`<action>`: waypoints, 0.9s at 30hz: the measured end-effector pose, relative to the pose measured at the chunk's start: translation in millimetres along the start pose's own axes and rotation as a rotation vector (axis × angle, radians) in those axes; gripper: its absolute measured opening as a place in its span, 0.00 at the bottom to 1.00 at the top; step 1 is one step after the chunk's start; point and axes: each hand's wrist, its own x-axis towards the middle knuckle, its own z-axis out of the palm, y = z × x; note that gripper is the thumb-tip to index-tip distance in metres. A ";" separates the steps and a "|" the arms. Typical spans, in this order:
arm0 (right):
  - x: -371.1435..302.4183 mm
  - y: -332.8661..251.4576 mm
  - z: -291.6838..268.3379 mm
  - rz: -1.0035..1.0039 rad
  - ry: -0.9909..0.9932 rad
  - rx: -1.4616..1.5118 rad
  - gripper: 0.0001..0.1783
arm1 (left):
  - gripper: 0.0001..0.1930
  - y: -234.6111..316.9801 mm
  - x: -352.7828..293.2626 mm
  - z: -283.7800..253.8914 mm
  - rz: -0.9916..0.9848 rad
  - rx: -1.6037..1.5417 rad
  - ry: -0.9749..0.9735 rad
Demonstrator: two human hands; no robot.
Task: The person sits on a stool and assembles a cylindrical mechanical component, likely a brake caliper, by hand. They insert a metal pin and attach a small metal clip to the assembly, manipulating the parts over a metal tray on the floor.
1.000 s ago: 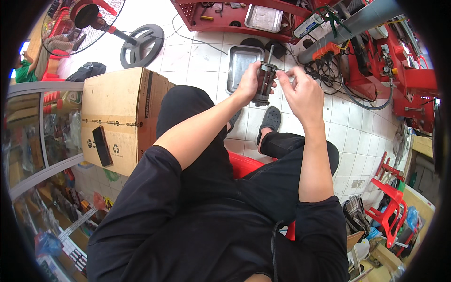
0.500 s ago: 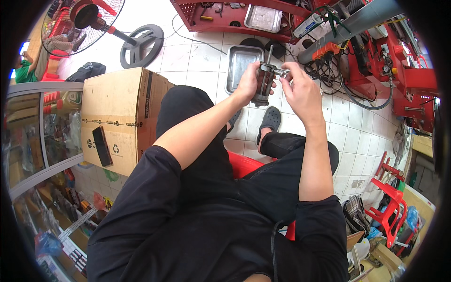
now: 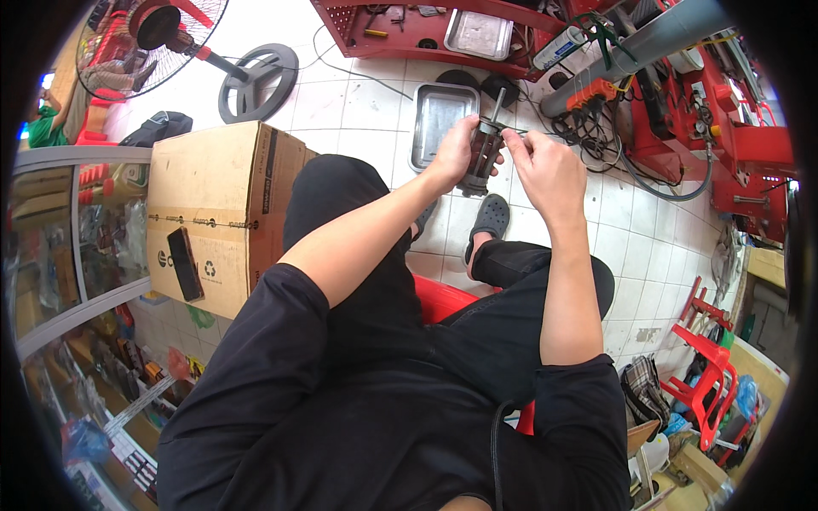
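I sit on a red stool with both arms stretched out over a white tiled floor. My left hand grips a dark cylindrical metal part with a shaft sticking out of its top, holding it upright by its side. My right hand is just to the right of it, fingers pinched on a thin piece at the part's upper edge. A grey metal tray lies on the floor right behind the part.
A cardboard box with a black phone on it stands at my left. A standing fan is at the back left. Red shelves and tool racks with cables fill the back and right. Red plastic stools are at the lower right.
My right hand has shifted slightly along the top of the part, and the part has tilted a little. My left hand keeps its grip.
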 end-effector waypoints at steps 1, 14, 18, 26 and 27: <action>-0.9 -0.1 0.5 0.014 0.038 0.008 0.15 | 0.27 0.7 -1.3 0.2 0.002 0.014 0.025; -1.3 5.5 6.9 -0.171 0.247 0.148 0.19 | 0.27 2.2 -0.7 1.2 0.008 -0.033 0.043; 0.1 3.8 4.3 0.003 0.014 0.018 0.15 | 0.27 -0.5 1.3 -2.9 0.007 -0.008 0.031; -0.3 7.5 14.3 -0.166 0.149 0.219 0.14 | 0.28 2.4 -1.7 0.2 -0.002 0.018 0.033; 0.4 6.8 12.0 -0.091 0.087 0.133 0.13 | 0.28 1.9 -1.7 -1.3 -0.004 0.023 0.019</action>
